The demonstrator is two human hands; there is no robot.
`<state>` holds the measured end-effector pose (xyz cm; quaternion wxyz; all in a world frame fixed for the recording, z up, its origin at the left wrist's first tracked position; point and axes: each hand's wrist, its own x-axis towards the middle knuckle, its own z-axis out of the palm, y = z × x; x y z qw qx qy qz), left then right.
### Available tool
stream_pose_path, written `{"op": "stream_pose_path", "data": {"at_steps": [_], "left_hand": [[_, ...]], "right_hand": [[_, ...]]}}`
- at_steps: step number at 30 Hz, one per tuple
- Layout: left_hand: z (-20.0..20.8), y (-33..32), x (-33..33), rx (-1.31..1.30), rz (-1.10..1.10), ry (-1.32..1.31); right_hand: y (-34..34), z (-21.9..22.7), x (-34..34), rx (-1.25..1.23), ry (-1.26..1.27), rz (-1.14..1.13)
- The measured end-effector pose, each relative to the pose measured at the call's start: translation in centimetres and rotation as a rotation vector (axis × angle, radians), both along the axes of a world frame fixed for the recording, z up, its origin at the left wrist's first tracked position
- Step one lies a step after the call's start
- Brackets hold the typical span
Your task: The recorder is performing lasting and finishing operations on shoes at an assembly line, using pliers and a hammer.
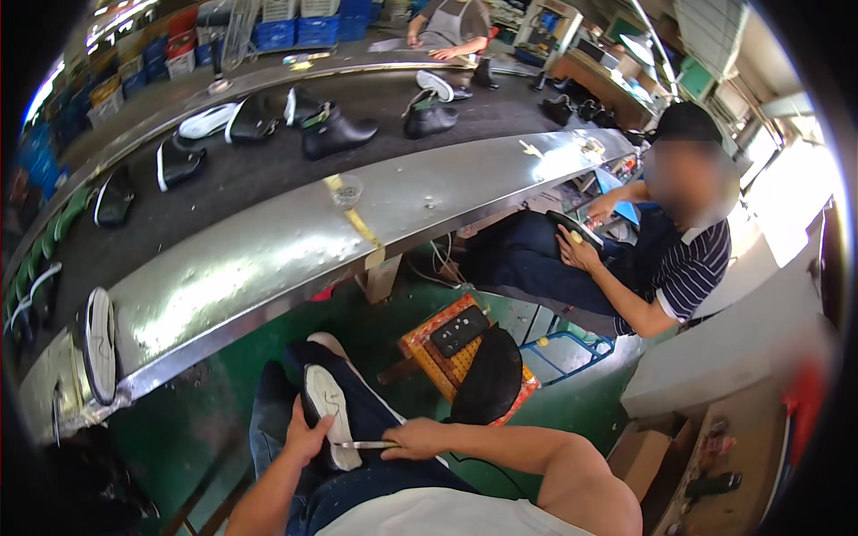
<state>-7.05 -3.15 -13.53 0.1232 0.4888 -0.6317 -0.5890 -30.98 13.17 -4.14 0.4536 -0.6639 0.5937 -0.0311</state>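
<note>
On my lap lies a shoe [327, 404], its whitish sole turned up. My left hand [307, 433] is closed round the side of this shoe, near its lower end. Gripped in my right hand [416, 439] is a slim metal tool [365, 445], whose tip reaches the sole's lower part. The tip's exact shape is too small to tell. Another shoe [101, 344] with a white sole stands on its side at the left end of the metal ledge [241, 277].
Dark shoes [335, 134] stand along a black conveyor belt [268, 165] beyond the ledge. At right a seated co-worker [688, 214] holds a shoe [575, 229]. Between us stands a low woven stool [433, 362] carrying a flat black object [460, 330]. Another person [451, 31] stands across the belt.
</note>
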Motion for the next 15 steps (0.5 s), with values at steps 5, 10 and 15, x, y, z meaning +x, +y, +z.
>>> {"op": "stream_pose_path", "data": {"at_steps": [5, 10, 15], "left_hand": [[2.6, 3.2, -2.0, 0.097, 0.0, 0.077], [-3.4, 4.8, 1.7, 0.025, -0.146, 0.234], [-1.0, 4.8, -0.2, 0.052, -0.067, 0.174]], "right_hand": [[0.6, -1.2, -1.8, 0.309, -0.257, -0.168], [0.3, -0.8, -3.0, 0.397, -0.313, -0.159], [-0.7, 2.7, -4.6, 0.563, -0.227, -0.23]]}}
